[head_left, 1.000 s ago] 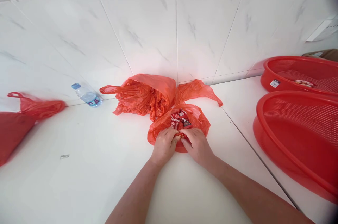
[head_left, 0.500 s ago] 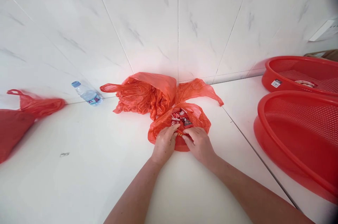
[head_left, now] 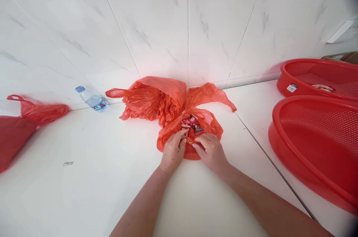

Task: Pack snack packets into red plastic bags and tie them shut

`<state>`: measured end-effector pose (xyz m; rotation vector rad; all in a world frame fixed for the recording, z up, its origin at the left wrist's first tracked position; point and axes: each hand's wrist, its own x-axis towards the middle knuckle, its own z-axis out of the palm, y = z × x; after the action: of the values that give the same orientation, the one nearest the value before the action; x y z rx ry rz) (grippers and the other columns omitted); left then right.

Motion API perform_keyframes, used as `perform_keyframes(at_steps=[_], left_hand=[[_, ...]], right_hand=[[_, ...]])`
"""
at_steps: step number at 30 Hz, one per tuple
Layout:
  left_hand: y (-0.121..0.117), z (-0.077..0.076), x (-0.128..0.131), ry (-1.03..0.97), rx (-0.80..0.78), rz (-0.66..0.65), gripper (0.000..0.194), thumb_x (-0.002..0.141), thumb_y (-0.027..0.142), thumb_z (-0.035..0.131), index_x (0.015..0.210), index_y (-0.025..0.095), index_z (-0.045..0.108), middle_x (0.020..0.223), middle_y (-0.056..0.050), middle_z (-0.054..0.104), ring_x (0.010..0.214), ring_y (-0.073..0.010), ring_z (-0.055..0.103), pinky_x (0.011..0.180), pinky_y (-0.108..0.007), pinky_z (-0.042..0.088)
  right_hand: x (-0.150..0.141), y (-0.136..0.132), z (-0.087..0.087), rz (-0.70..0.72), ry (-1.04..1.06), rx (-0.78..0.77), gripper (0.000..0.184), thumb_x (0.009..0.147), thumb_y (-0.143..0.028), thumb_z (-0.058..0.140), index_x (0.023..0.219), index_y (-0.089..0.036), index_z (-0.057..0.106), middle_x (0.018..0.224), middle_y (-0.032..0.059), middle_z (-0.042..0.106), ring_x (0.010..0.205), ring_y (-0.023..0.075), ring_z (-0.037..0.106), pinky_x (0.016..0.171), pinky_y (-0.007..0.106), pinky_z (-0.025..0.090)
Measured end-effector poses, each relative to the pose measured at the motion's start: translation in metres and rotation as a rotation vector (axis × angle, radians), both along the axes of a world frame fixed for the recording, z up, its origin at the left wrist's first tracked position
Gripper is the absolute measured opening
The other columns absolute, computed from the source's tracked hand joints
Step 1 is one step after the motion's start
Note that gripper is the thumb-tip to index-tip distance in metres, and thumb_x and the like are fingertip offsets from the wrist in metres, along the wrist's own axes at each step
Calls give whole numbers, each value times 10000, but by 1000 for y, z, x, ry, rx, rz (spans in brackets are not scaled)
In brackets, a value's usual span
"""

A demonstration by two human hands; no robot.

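My left hand (head_left: pixel 172 152) and my right hand (head_left: pixel 212 151) meet over an open red plastic bag (head_left: pixel 216 127) on the white table. Both pinch a small red packet with yellow print (head_left: pixel 190 141), one hand at each end. My fingers cover part of it, so its full shape is hidden. Inside the bag, just beyond my fingertips, lie several small red packets (head_left: pixel 187 122) with white patterns. Among them is a packet with a dark part (head_left: pixel 198 129).
A bundle of crumpled red bags (head_left: pixel 148 97) lies against the tiled wall, beside another flat red bag (head_left: pixel 208 93). A water bottle (head_left: pixel 93 100) leans at the wall. More red plastic (head_left: pixel 15 136) is at far left. Two red baskets (head_left: pixel 282 140) (head_left: pixel 304 76) stand on the right.
My left fingers have shifted slightly on the red packet, and a little more of its yellow print shows. The bags, bottle and baskets have stayed put.
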<state>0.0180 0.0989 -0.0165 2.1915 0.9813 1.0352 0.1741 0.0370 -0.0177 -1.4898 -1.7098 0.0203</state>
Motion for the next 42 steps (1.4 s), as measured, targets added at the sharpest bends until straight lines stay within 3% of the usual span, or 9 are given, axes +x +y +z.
perform_keyframes(at_steps=[9,19,22,25,27,30,32,36,42], left_hand=[[1,5,0,-5,55,-110,160,903,212,459,872,190,615,805,-34,609,766,-149,543,710,-284,446],[4,4,-1,57,130,-59,215,914,211,427,758,180,573,687,-17,546,666,-142,497,624,-273,409],[0,8,-1,22,247,26,114,889,203,485,928,191,592,855,-43,625,814,-166,555,740,-307,452],[-2,10,-4,-7,387,174,246,846,193,555,1092,201,560,1031,-77,615,972,-196,553,851,-354,451],[-1,12,-5,0,453,273,264,825,176,574,1087,205,569,1079,-90,591,1015,-208,543,892,-378,437],[2,12,-7,33,495,394,248,803,167,587,1049,201,594,1161,-112,542,1088,-230,512,960,-414,392],[4,11,-7,63,477,445,248,796,175,592,1042,201,602,1205,-120,515,1130,-243,487,992,-427,361],[7,8,-6,153,364,509,258,787,194,589,1042,232,602,1253,-105,497,1184,-267,443,1004,-447,327],[14,5,-13,228,190,579,463,702,144,597,1148,259,553,1281,-130,482,1222,-334,387,939,-521,323]], right_hand=[[1,1,-1,6,7,8,67,848,-148,550,825,-190,596,771,17,628,749,171,556,739,336,416],[-2,-1,1,44,4,-15,90,840,-166,561,756,-188,582,722,5,609,719,156,536,747,327,414],[0,2,6,-4,8,-15,130,849,-172,531,723,-187,562,689,3,596,689,151,536,716,315,413],[4,9,10,-99,12,-25,162,848,-210,530,689,-191,554,645,-3,587,634,148,538,686,315,417],[6,14,12,-132,9,-49,149,851,-258,543,721,-195,582,676,3,616,647,156,564,682,317,428],[10,18,15,-138,2,-54,156,850,-328,568,925,-205,626,857,26,677,775,181,614,747,331,448],[17,17,17,-158,-29,-29,199,849,-327,572,1000,-207,619,918,31,682,815,186,616,785,342,447],[40,10,14,-236,-177,-34,142,858,-199,511,942,-204,626,908,37,675,832,199,598,779,353,434],[65,1,0,-339,-356,-172,414,749,-91,521,1146,-205,555,1097,96,619,882,257,552,687,363,424]])
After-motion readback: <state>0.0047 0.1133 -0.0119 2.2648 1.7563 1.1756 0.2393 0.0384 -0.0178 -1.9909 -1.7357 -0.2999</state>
